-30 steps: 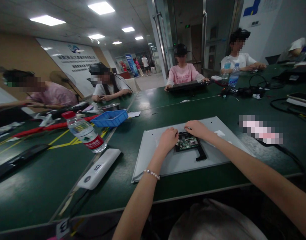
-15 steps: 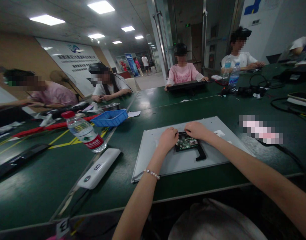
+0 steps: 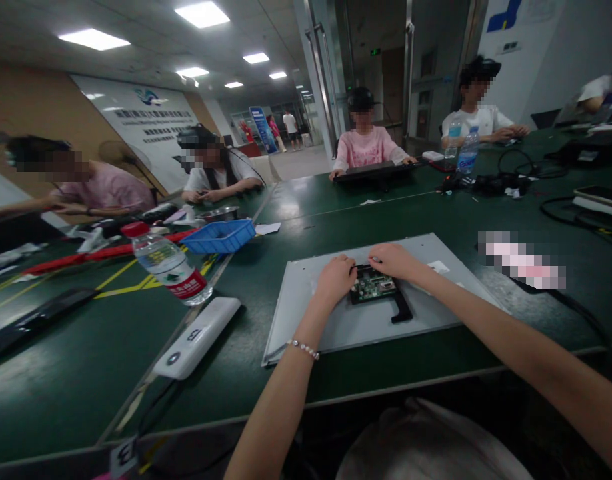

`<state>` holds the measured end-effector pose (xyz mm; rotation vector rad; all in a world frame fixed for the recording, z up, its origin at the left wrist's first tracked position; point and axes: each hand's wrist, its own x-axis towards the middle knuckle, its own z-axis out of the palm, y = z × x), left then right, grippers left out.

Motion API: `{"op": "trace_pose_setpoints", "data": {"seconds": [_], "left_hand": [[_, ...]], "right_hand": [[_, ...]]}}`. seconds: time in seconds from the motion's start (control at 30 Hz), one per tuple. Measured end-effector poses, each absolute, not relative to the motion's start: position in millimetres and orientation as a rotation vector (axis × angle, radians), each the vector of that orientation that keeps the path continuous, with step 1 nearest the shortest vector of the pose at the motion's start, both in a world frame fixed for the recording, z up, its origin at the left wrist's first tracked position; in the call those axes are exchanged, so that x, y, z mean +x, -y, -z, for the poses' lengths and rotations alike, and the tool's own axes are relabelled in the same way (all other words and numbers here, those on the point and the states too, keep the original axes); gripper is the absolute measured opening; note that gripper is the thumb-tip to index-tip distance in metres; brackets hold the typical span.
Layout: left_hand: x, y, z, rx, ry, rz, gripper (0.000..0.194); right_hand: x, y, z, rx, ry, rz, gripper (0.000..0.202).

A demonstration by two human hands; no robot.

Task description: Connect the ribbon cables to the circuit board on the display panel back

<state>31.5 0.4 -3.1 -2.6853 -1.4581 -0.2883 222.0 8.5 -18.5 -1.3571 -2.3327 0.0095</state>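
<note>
A green circuit board (image 3: 376, 285) in a black frame (image 3: 402, 310) lies on a flat grey panel (image 3: 301, 300) in front of me. My left hand (image 3: 339, 277) is closed at the board's upper left corner, its fingertips on the black edge. At the upper right edge of the frame, my right hand (image 3: 392, 260) is curled with the fingers pressed together. Whatever small part either hand grips is hidden by the fingers. A white label (image 3: 439, 267) is stuck on the panel to the right.
Left of the panel are a white power bank (image 3: 200, 337), a water bottle (image 3: 171, 267) and a blue tray (image 3: 221, 236). A blurred-out object (image 3: 523, 260) with a cable lies at the right. Several people sit around the green table (image 3: 416, 217), one behind a black panel (image 3: 373, 175).
My right hand's fingers have shifted very slightly at the frame's upper edge. My left hand, the board and the grey panel look the same.
</note>
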Motion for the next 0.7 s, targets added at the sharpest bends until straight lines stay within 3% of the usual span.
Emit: {"op": "trace_pose_setpoints", "data": {"seconds": [0.27, 0.7], "left_hand": [[32, 0, 5, -2.651, 1.41, 0.307, 0.022], [31, 0, 5, -2.505, 1.514, 0.38, 0.023]], "right_hand": [[251, 4, -12, -1.343, 2.236, -0.108, 0.024], [321, 14, 24, -1.429, 2.044, -0.386, 0.024]]}}
